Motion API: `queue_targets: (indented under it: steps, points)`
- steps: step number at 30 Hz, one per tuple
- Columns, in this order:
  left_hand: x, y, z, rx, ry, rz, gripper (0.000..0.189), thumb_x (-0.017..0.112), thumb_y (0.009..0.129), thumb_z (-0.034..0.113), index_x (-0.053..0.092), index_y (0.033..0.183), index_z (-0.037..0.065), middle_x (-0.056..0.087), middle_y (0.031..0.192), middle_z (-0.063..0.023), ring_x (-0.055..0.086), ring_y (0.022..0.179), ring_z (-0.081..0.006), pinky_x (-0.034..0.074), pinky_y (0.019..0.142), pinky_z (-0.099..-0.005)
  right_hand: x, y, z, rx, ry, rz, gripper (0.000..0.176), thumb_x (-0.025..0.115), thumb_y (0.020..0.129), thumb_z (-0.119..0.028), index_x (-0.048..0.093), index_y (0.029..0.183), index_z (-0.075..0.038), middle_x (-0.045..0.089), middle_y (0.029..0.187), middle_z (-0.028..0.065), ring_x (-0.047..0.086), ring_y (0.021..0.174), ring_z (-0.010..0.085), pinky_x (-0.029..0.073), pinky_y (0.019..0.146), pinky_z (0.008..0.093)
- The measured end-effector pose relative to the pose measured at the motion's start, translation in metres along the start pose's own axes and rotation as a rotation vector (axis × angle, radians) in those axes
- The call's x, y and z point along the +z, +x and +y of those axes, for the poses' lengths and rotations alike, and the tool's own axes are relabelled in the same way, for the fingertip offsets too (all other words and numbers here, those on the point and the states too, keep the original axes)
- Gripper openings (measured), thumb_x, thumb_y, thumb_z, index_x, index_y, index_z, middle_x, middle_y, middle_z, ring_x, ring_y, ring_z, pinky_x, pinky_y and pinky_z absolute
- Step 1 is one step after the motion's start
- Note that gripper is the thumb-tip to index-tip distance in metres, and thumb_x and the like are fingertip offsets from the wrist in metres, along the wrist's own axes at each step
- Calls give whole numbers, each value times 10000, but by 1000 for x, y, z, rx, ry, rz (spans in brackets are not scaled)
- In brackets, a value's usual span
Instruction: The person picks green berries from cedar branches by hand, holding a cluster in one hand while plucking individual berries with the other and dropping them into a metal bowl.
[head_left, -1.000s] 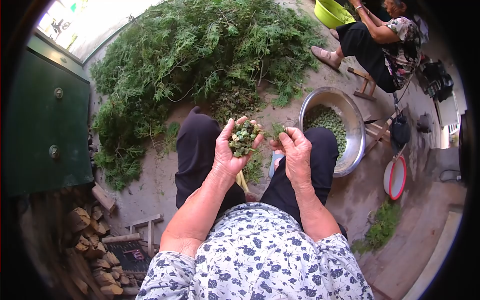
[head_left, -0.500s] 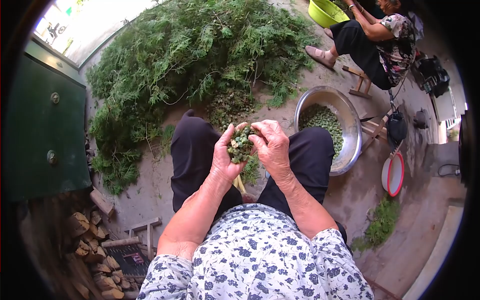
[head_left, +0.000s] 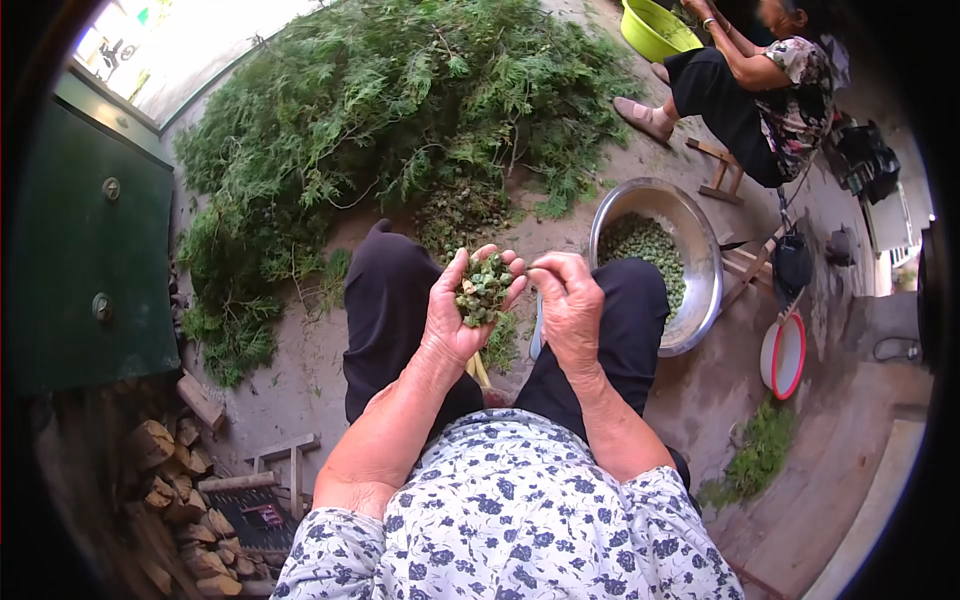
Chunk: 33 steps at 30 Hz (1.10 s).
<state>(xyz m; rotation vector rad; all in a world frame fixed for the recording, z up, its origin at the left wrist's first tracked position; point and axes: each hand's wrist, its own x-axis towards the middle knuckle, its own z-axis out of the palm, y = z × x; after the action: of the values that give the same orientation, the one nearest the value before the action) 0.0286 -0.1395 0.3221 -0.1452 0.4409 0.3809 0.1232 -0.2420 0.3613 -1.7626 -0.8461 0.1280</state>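
My left hand (head_left: 452,325) is cupped, palm up, around a handful of small green seed cones (head_left: 485,285) mixed with brownish bits. To its right, my right hand (head_left: 570,312) is closed, thumb and fingertips pinched together beside the left fingertips. Whatever the pinch holds is too small to make out. A wide metal basin (head_left: 708,262) stands beyond my right knee, with many green cones (head_left: 645,248) inside it.
A big heap of green conifer branches (head_left: 400,110) lies ahead. At upper right a seated person (head_left: 745,75) works by a yellow-green basin (head_left: 655,30). A red-rimmed white container (head_left: 783,357) is at right. Split firewood (head_left: 185,470), a wooden stool (head_left: 285,455) and a green door (head_left: 85,240) are at left.
My right hand has drawn back to the right, off the cones in my left palm, and stays pinched. My left hand keeps its place.
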Motion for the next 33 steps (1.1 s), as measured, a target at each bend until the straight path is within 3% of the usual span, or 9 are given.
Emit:
queue_targets:
  steps: [1,3,5,7,20,23,25,26,33]
  points:
    - [0,0,0,10,-1,10,333,497,936,326,555,1068,26,589,1092,-189,573,1040,-330,493,908,-480,-5,-4,1,-1,0,-2,58,635,793,0,612,845,-8,603,843,86,607,764,165,487,642,259]
    - [0,0,1,9,-11,-4,332,500,936,323,552,1071,24,586,1098,-191,566,1054,-340,486,919,-490,-17,-10,2,413,204,-51,85,637,791,-1,614,871,-11,609,835,86,608,763,169,483,659,257]
    - [-1,0,1,1,-21,-15,332,503,935,321,550,1073,23,582,1104,-193,559,1068,-351,479,929,-500,-22,-13,14,386,82,-149,162,650,769,-4,619,928,-14,611,913,106,607,817,217,485,734,294]
    - [-1,0,0,5,10,-7,340,499,936,327,550,1086,26,581,1112,-188,561,1065,-345,484,923,-493,-19,-13,14,-94,-364,-125,211,662,744,-8,630,952,-18,593,1010,128,587,910,269,472,806,341]
    - [-12,3,1,-58,16,-103,387,450,950,360,554,1119,28,598,1123,-171,578,1049,-294,503,872,-460,4,-7,15,-98,-147,-211,201,657,702,16,621,896,-24,559,1050,144,545,994,322,455,859,382]
    - [-2,0,-2,-26,34,-65,387,460,947,352,551,1116,16,586,1130,-184,563,1069,-313,484,907,-477,-6,-5,9,-129,-137,-97,170,634,746,22,584,905,-10,567,1026,124,578,932,257,489,768,331]
    - [4,-2,-5,1,-2,14,383,472,944,340,545,1113,4,578,1127,-193,547,1088,-326,470,936,-487,-14,0,8,493,684,-156,153,607,801,17,557,945,6,571,1018,107,588,855,153,490,662,252]
    - [3,-2,-5,-3,0,14,383,472,944,340,545,1113,4,578,1127,-193,547,1088,-326,470,936,-487,-13,4,8,572,990,-157,174,609,829,-3,530,982,27,574,977,91,578,772,80,470,598,198]
    - [-6,1,-3,-58,47,3,356,486,940,340,571,1048,11,621,1020,-158,608,979,-292,495,914,-473,5,10,17,307,270,-237,117,634,813,-36,665,925,-25,564,790,27,582,690,116,473,644,235]
